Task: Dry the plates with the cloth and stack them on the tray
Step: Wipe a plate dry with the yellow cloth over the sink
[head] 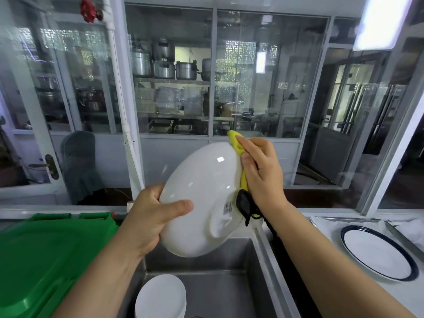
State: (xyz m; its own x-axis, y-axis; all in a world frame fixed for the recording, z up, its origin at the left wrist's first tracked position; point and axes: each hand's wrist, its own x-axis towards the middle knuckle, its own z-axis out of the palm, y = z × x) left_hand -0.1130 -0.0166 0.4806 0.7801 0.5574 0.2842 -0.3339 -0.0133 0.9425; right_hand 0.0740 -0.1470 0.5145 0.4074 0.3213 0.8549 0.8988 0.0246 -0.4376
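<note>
Above the steel sink (229,283), left hand (146,216) fingers clamp the white plate (202,198); right hand (261,171) fingers pinch the yellow cloth (236,143). A wet rim could slip.

This was a commercial kitchen's dishwashing area: a stainless steel sink (229,283) stood before glass partitions (263,76), and behind them shelves held large metal stockpots (164,63), steel trays (160,125) and stacked containers.

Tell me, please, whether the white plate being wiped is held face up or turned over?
Turned over and tilted: the white plate shows its foot ring and label sticker, gripped by the left hand.
</note>
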